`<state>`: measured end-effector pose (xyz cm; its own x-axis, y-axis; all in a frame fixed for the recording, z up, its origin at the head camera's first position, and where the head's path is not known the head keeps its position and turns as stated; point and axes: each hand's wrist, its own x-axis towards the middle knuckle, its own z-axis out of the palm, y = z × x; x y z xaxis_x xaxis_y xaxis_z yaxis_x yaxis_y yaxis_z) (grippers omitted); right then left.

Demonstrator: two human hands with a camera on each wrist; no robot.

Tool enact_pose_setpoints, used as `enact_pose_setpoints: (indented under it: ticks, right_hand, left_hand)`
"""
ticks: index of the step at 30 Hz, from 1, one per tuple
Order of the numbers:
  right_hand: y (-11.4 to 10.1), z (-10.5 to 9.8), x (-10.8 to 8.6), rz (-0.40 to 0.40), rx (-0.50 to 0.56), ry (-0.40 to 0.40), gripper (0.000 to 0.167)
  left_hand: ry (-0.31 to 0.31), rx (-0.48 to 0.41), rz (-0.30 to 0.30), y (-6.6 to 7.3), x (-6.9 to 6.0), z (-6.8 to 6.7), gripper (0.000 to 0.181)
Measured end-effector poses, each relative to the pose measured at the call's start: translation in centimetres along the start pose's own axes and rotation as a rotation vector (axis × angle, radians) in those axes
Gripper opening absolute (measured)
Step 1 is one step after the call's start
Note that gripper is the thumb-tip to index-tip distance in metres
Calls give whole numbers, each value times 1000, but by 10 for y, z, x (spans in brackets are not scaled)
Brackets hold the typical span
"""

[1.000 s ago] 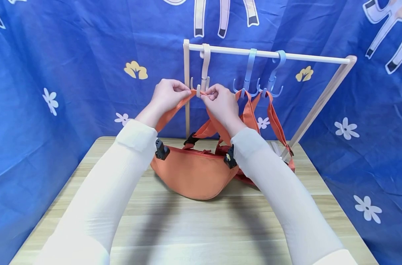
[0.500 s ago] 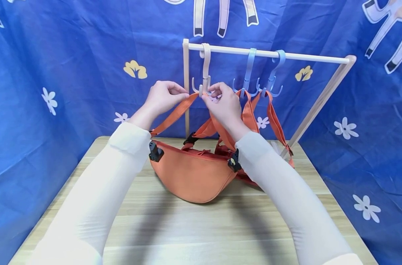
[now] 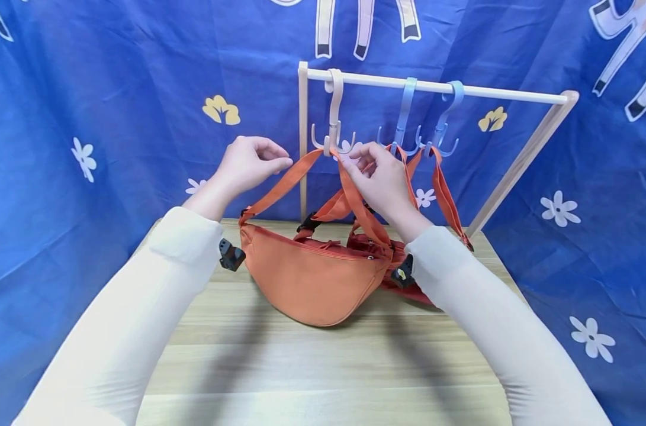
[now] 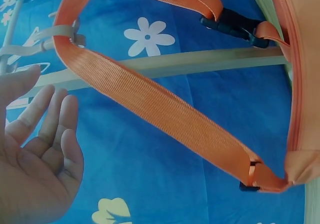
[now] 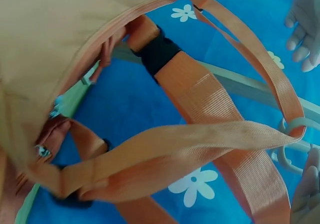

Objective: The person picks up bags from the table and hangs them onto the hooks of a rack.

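An orange waist bag (image 3: 314,275) stands on the table, its orange strap (image 3: 288,182) looped over the beige hook (image 3: 335,115). My left hand (image 3: 248,163) is off to the left of the strap, holding nothing; the left wrist view shows its fingers loosely bent and a gap to the strap. My right hand (image 3: 381,177) is just right of the hook, fingers loosely bent beside the strap. In the right wrist view only a part of the right hand (image 5: 309,186) shows, apart from the strap (image 5: 265,73).
The hooks hang from a white rail (image 3: 376,78) on a wooden frame. Two blue hooks, including the left blue hook (image 3: 405,112), carry more orange straps. A red-orange bag (image 3: 408,290) sits behind the front one. A blue patterned cloth (image 3: 141,118) surrounds the wooden table (image 3: 312,373).
Both hands have let go of the strap and moved apart, the left to the left and slightly down, the right to the right. The strap stays over the beige hook.
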<state>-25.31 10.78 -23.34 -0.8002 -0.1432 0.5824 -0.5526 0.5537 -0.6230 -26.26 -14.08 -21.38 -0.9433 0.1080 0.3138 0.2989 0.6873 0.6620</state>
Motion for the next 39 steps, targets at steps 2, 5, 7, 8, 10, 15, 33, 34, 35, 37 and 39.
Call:
enact_pose_setpoints:
  ticks: [2,5,7,8,10,15,33,34,35,37,39]
  right_hand:
    - [1,-5,-5,-6,-7,-17,21]
    - [7,-14,-13,-8,-36,-37,20]
    - [12,-21,-19,-9,-53,-45,19]
    - [15,-25,-21,-10,-62,-45,19]
    - [20,-32,-27,-10,-78,-41,19]
    - [29,-49,-40,-7,-135,-18,20]
    - [61,-67,-98,72,-246,51,17]
    - [62,-67,-102,75,-254,58,17]
    - [64,-66,-105,78,-266,62,17]
    - [66,-64,-112,70,-290,69,15]
    - [69,-62,-117,54,-313,76,14]
  left_hand:
    - [-3,1,-7,0,-6,-3,27]
    - [-5,-4,-12,-2,-14,-7,27]
    - [-6,-6,-15,-4,-20,-9,30]
    - [-6,-6,-16,-6,-23,-11,30]
    - [-9,-6,-22,-10,-29,-14,31]
    - [-10,12,-47,-21,-44,-21,33]
    - [42,93,-17,-59,-110,-18,29]
    - [38,95,-27,-59,-114,-16,29]
    - [34,96,-38,-60,-117,-15,29]
    - [37,106,-49,-60,-124,-13,27]
    - [39,113,-56,-60,-129,-10,27]
